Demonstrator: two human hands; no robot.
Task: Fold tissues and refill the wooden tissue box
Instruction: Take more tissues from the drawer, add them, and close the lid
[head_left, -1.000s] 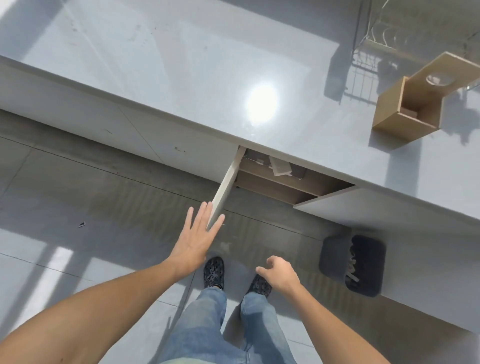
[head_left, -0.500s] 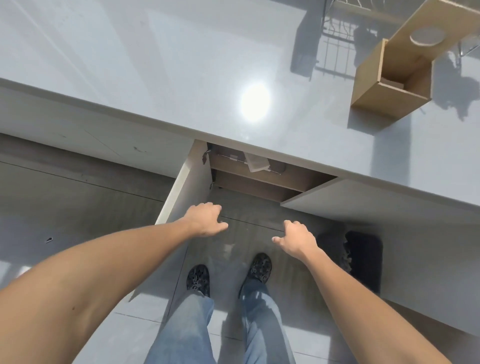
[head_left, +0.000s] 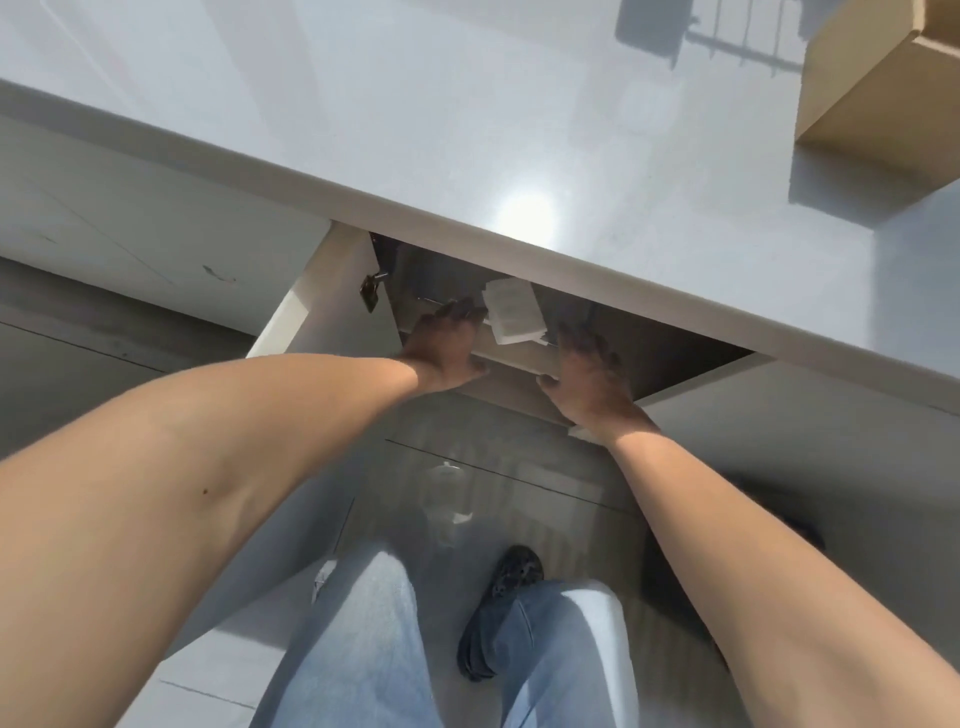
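Note:
A white stack of tissues (head_left: 511, 310) lies on a shelf inside the open cabinet under the counter. My left hand (head_left: 445, 347) reaches into the cabinet at the stack's left side, fingers spread on the shelf edge and close to the tissues. My right hand (head_left: 589, 378) reaches in on the stack's right side, fingers apart, just short of the tissues. Neither hand holds anything. The wooden tissue box (head_left: 883, 88) stands on the grey countertop (head_left: 467, 130) at the upper right, partly cut off by the frame.
The cabinet door (head_left: 322, 306) hangs open to the left with a hinge on its inner face. The counter's front edge overhangs the cabinet opening. My legs in jeans and dark shoes stand on the tiled floor below. A dark bin sits low at the right.
Both hands have moved forward from in front of the cabinet into the opening, to either side of the tissue stack. The view has dropped closer to the cabinet.

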